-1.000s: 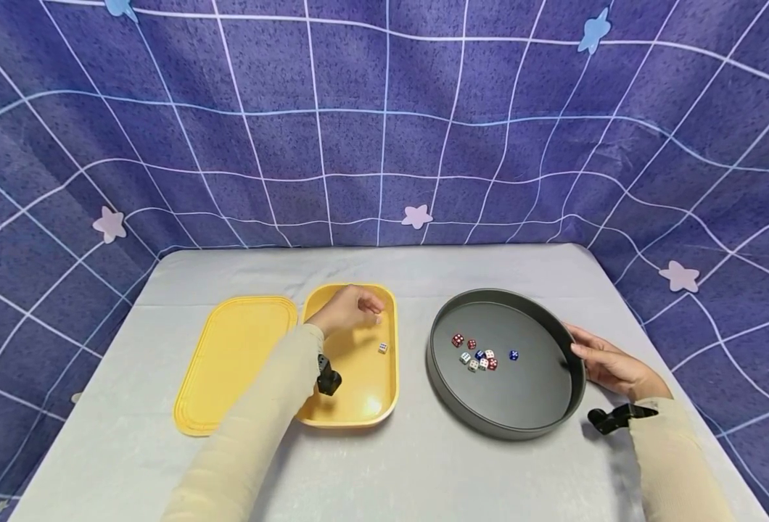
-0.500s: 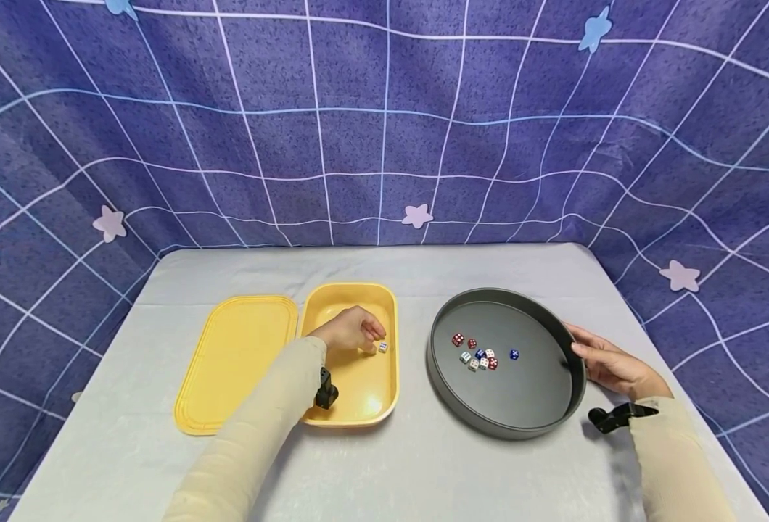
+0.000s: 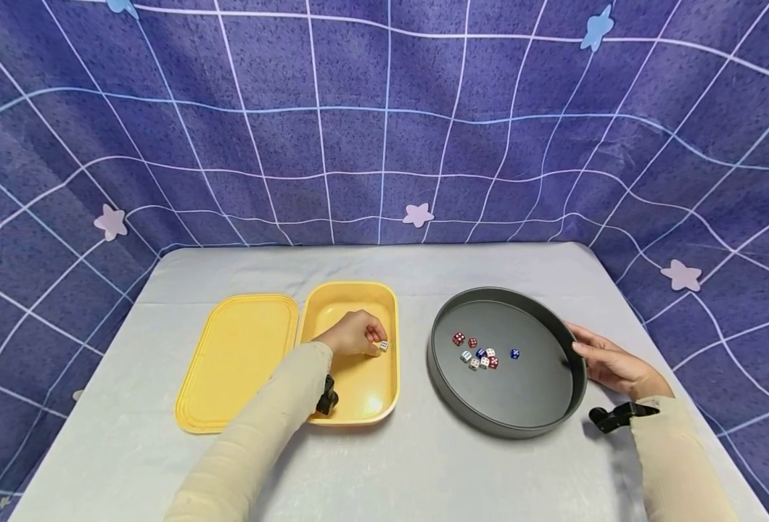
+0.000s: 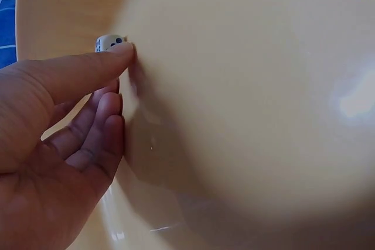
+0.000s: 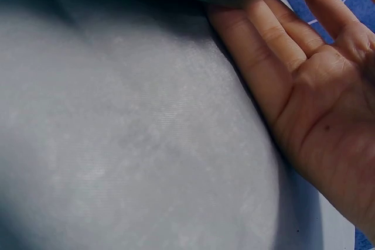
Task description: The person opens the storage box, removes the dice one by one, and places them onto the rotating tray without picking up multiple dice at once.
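My left hand [image 3: 357, 335] reaches into the yellow rectangular container [image 3: 332, 290]. Its thumb and fingertips pinch a white die [image 3: 383, 346] with blue pips, close to the container's right wall. In the left wrist view, the thumb partly covers that die [image 4: 109, 42]. At the right, my right hand [image 3: 614, 365] holds the side of a dark round cake pan [image 3: 521, 399], thumb at the rim and fingers along the outer wall. Red, blue and white dice [image 3: 484, 362] lie on the pan's floor, mostly in a cluster left of centre; one blue die [image 3: 515, 354] sits apart.
A flat yellow lid [image 3: 241, 362] lies left of the container, beside its left edge. A pale cloth covers the table [image 3: 410, 464]. A blue-violet curtain [image 3: 358, 145] with a grid pattern and stars hangs behind and at both sides.
My left hand has come down and nearer inside the container, and its fingertips have closed on the white die. My right hand and the pan have stayed put.
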`<control>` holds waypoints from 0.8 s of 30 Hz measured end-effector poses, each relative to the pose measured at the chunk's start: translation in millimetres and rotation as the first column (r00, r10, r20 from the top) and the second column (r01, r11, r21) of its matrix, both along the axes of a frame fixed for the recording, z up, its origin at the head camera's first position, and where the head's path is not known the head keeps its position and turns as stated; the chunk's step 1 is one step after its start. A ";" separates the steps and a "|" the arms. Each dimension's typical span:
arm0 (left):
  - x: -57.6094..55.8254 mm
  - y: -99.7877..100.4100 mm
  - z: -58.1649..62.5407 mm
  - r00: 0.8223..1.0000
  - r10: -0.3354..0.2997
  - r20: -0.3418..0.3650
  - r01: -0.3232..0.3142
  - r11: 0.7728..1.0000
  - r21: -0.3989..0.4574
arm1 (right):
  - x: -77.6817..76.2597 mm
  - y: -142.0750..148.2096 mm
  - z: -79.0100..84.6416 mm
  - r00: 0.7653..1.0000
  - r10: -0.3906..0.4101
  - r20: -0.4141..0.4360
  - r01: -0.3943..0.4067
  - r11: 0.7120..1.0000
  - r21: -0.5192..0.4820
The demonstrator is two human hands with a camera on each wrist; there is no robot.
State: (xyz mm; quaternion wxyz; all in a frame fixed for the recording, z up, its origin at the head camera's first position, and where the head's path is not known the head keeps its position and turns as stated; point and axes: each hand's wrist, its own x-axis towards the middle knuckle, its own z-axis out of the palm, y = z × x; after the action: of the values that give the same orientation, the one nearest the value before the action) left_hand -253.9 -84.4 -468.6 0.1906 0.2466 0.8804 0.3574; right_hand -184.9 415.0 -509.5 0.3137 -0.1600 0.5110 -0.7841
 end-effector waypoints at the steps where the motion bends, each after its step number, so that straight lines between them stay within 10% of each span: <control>1: 0.3 0.2 0.4 1.000 -0.001 -0.005 0.001 1.000 -0.004 | 0.1 0.1 0.1 1.000 -0.001 0.004 0.001 1.000 -0.001; 24: 1.0 -7.9 7.1 1.000 -0.021 -0.020 0.020 0.999 -0.032 | 0.1 0.2 1.1 1.000 -0.015 0.008 0.015 1.000 0.021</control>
State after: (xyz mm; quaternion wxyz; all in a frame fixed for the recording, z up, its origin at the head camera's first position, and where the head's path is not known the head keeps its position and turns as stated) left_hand -252.9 -92.3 -461.5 0.1892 0.2562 0.8853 0.3389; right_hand -184.8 415.2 -508.4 0.3117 -0.1494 0.5192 -0.7817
